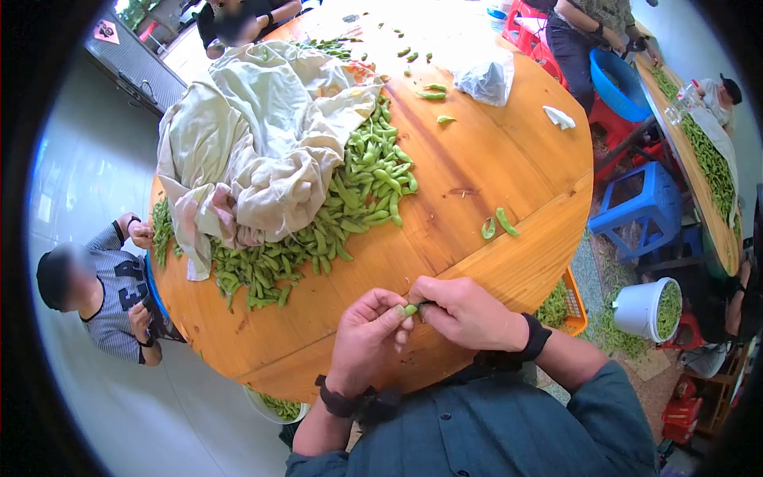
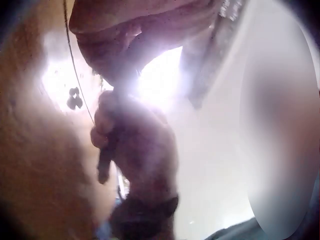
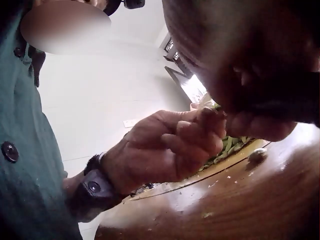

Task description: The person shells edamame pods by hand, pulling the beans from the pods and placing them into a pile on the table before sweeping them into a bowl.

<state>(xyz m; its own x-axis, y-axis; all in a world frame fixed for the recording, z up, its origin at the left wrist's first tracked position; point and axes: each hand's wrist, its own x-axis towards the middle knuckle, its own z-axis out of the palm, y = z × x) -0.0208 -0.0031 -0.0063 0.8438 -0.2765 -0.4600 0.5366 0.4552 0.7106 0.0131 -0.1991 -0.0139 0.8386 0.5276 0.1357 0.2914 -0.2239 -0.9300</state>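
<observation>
My left hand [image 1: 370, 338] pinches a green soybean pod [image 1: 410, 310] between thumb and fingertips, close over the front edge of the wooden table. Curled in from the other side, my right hand [image 1: 469, 314] meets the pod's far end. A slim dark tool [image 2: 103, 171] sticks out below the right fist in the left wrist view; its kind does not show, and the fingers hide most of it. In the right wrist view the left hand [image 3: 172, 145] has its fingertips at the pod, largely covered by the near right hand. Two pods [image 1: 506, 222] lie beyond the right hand.
A big heap of soybean pods [image 1: 373, 171], partly under a crumpled cloth [image 1: 278, 151], covers the table's [image 1: 469, 159] left side. A plastic bag [image 1: 485, 79] lies farther back. An orange crate [image 1: 574, 306] stands below the right edge. Other people sit around.
</observation>
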